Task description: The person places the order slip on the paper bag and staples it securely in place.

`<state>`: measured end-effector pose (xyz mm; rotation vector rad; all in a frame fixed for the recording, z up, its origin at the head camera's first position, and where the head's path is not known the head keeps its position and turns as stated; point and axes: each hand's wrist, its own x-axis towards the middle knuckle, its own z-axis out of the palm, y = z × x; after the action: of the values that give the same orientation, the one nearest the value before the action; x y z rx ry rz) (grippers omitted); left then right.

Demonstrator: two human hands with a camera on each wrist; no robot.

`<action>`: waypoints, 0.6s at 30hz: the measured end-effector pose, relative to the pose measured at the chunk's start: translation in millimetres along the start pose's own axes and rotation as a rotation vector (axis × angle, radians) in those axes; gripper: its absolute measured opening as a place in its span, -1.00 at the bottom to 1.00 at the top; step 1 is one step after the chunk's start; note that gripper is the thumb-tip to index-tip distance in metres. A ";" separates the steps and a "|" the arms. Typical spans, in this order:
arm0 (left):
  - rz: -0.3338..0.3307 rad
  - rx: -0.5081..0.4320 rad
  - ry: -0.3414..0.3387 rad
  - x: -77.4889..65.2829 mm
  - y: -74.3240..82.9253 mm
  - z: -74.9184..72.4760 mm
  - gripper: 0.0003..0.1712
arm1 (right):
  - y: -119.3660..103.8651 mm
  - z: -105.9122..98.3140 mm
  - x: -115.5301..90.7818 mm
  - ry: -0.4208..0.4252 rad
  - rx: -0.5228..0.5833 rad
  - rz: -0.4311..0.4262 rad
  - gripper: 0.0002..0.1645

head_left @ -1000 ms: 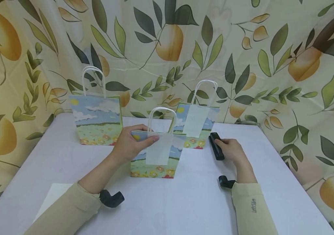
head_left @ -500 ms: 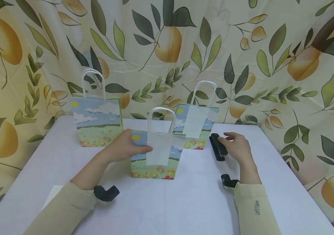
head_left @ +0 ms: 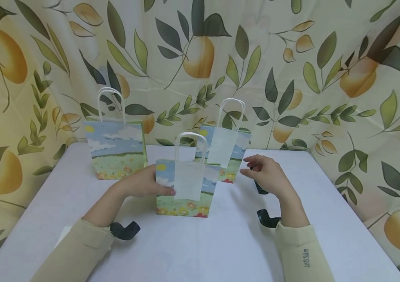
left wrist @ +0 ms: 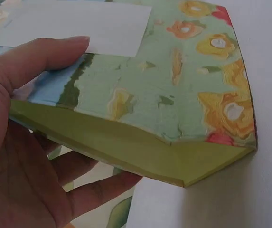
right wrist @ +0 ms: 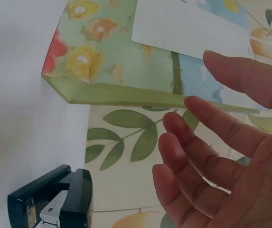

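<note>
My left hand (head_left: 143, 182) pinches the left side of the front paper gift bag (head_left: 211, 180), thumb on the front and fingers behind. A white paper strip (head_left: 188, 182) hangs over that bag's front, below its white handles. My right hand (head_left: 268, 174) is beside the right edge of the rear right gift bag (head_left: 240, 145). Its thumb and fingers are apart around that edge in the right wrist view. This bag bears a white strip (head_left: 222, 147) too. The black stapler (right wrist: 76, 199) lies on the table below the right hand, which mostly hides it in the head view.
A third gift bag (head_left: 117, 149), without a strip in front, stands at the back left. A sheet of white paper (head_left: 63, 235) shows beside the left sleeve. Behind the white table (head_left: 200, 250) hangs a curtain (head_left: 172, 90) printed with fruit and leaves.
My right hand has let go of the stapler and moved left to the rear right bag, which has shifted slightly left. The left hand has slid lower on the front bag's side.
</note>
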<state>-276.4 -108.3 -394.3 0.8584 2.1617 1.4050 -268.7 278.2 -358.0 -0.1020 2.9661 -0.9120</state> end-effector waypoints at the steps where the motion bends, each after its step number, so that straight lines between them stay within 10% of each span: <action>1: -0.001 -0.005 -0.013 -0.1 -1.3 -0.2 -0.34 | -2.0 0.9 -0.6 -0.001 -0.007 0.000 -0.47; 9: -0.066 0.077 -0.065 -1.3 -12.3 -3.1 -0.22 | -15.6 12.6 -5.5 -0.116 -0.001 -0.080 -0.53; 18: -0.196 0.208 -0.084 -4.1 -20.1 -3.3 -0.19 | -30.2 48.2 -11.3 -0.376 0.041 -0.271 -0.15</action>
<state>-281.0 -119.3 -411.4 0.7387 2.2848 1.0466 -253.2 227.1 -380.7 -0.6133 2.6204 -0.8631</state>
